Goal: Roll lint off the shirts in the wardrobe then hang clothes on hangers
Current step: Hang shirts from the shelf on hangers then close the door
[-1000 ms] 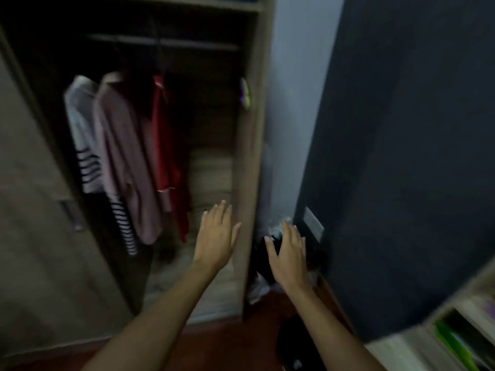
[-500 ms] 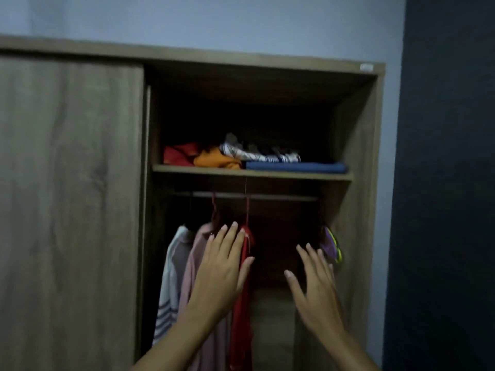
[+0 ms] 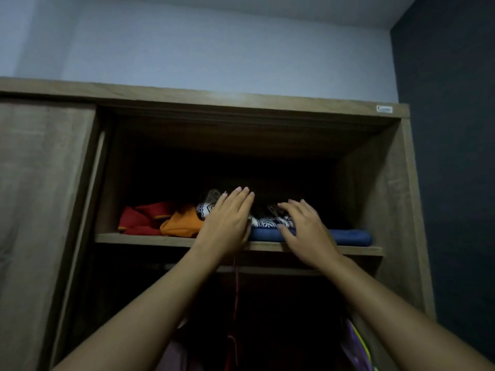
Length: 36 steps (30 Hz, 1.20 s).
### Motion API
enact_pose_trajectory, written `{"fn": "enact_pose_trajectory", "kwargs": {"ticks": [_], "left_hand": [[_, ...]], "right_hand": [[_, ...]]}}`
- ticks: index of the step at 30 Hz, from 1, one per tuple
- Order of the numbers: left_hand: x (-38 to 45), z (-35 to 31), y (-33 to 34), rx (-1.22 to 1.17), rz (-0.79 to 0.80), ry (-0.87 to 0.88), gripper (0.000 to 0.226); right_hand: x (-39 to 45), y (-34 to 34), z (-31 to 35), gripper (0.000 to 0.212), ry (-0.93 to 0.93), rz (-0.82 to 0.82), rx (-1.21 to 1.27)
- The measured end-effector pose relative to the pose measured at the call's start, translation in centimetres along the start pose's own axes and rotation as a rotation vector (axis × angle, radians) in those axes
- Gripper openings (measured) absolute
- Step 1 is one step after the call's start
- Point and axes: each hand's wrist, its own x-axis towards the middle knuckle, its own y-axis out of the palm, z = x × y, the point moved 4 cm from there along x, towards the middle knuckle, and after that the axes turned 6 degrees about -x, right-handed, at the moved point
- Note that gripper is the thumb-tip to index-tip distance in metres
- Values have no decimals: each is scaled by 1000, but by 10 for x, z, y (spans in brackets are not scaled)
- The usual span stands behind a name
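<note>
Both arms reach up to the top shelf (image 3: 150, 238) of the open wooden wardrobe (image 3: 380, 183). My left hand (image 3: 227, 218) is flat with fingers together, in front of a blue-and-white patterned garment (image 3: 267, 223). My right hand (image 3: 305, 226) hovers with fingers spread over the same garment and a folded blue cloth (image 3: 348, 236) beneath it. Neither hand holds anything. A red garment (image 3: 139, 218) and an orange one (image 3: 182, 223) lie at the shelf's left. No lint roller is in view.
A sliding door (image 3: 40, 210) covers the wardrobe's left half. Below the shelf runs the hanging rail (image 3: 267, 270) with a red hanger (image 3: 235, 290), and tops of hung clothes (image 3: 174, 352) show at the bottom. A dark wall (image 3: 455, 156) stands right.
My view has tilted up from the wardrobe's lower part to the top shelf. Both hands rose from beside the hanging shirts to the folded clothes on the shelf.
</note>
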Motion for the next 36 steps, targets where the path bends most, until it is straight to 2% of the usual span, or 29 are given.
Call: {"fn": "enact_pose_trajectory", "kwargs": {"ticks": [3, 6, 8, 13, 17, 22, 26, 29, 30, 32, 34, 36], "left_hand": [[25, 12, 21, 22, 168, -93, 66], [38, 29, 40, -31, 379, -207, 54], [42, 37, 43, -67, 432, -236, 48], [47, 44, 42, -49, 473, -237, 46], [52, 45, 38, 18, 414, -151, 37], [59, 51, 31, -50, 292, -124, 25], [58, 52, 28, -78, 196, -64, 25], [56, 52, 31, -89, 199, -22, 30], [57, 53, 34, -92, 233, -21, 38], [59, 54, 38, -120, 325, -62, 48], [64, 52, 41, -134, 401, -107, 44], [71, 48, 47, -84, 465, -130, 37]], "right_hand": [[25, 20, -1, 49, -58, 51, 1], [36, 33, -4, 35, -59, 142, -35], [38, 36, -6, 33, -76, 183, -66], [35, 25, -8, 32, -63, 208, -50], [36, 23, -7, 33, -49, 239, -51], [52, 26, -2, 56, 26, 236, -57], [69, 34, 0, 54, 22, 194, -153], [78, 32, -5, 75, -6, 276, -109], [80, 33, -8, 73, -12, 317, -134], [85, 35, -13, 55, -36, 383, -241], [89, 35, -14, 36, -71, 414, -373], [94, 32, -17, 35, -78, 409, -484]]}}
